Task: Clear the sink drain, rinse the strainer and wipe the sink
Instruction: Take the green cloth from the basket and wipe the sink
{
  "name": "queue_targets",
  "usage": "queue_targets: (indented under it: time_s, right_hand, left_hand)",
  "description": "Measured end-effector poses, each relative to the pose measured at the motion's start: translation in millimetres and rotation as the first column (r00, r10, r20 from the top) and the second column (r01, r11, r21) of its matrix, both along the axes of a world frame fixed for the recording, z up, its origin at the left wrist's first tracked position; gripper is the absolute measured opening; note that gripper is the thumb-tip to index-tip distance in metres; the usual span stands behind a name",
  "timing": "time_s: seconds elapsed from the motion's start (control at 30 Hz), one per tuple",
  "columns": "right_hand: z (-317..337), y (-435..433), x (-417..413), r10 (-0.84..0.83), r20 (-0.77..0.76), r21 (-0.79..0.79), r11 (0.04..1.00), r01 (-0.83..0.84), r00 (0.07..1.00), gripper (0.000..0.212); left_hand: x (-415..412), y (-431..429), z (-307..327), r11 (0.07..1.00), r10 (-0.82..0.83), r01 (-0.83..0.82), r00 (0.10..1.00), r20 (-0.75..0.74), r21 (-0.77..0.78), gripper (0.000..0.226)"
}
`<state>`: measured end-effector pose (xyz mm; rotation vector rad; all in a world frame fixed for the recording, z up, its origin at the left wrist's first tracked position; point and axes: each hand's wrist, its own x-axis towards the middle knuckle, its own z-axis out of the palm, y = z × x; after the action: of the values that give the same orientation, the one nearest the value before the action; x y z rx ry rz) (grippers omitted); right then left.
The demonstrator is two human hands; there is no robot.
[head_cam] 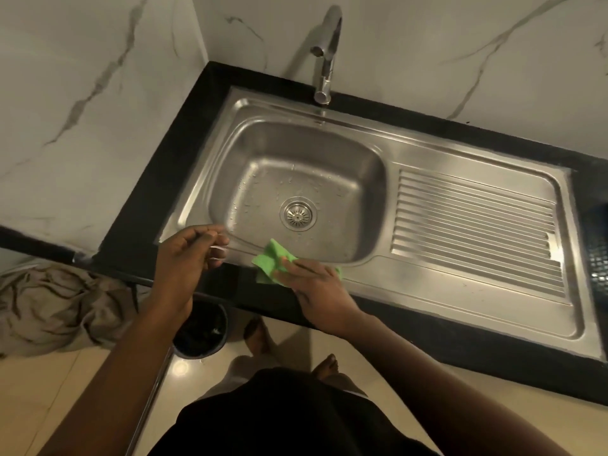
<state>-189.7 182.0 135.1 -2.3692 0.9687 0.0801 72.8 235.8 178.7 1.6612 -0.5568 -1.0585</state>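
Note:
The steel sink (388, 149) has a wet basin with droplets around the drain. The round metal strainer (298, 217) sits in the drain hole at the basin's middle. My right hand (316, 284) presses a green cloth (270, 263) on the sink's front rim, just below the basin. My left hand (187, 255) hovers over the front left rim, fingers curled and pinched on a small pale bit that is too small to identify. The tap (325, 60) stands behind the basin and no water runs from it.
A ribbed drainboard (477, 232) fills the sink's right half. A black counter (158, 192) frames it, with marble walls behind and to the left. Below on the floor are a dark bin (204, 334), a crumpled grey cloth (56, 307) and my bare feet.

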Motion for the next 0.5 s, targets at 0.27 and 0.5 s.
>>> queue_targets:
  time_s: [0.27,0.5]
  right_hand:
    - [0,-31,152,0.214,-0.063,0.038,0.976,-0.212,0.975,0.080]
    - [-11,-43,41,0.128,0.076,0.166,0.976,-0.139,0.989,0.071]
  left_hand:
    - [36,-3,7,0.995,0.100,-0.100,0.994,0.041,-0.007,0.018]
    - [70,-21,10,0.997,0.076,-0.076,0.997,0.026,0.006,0.014]
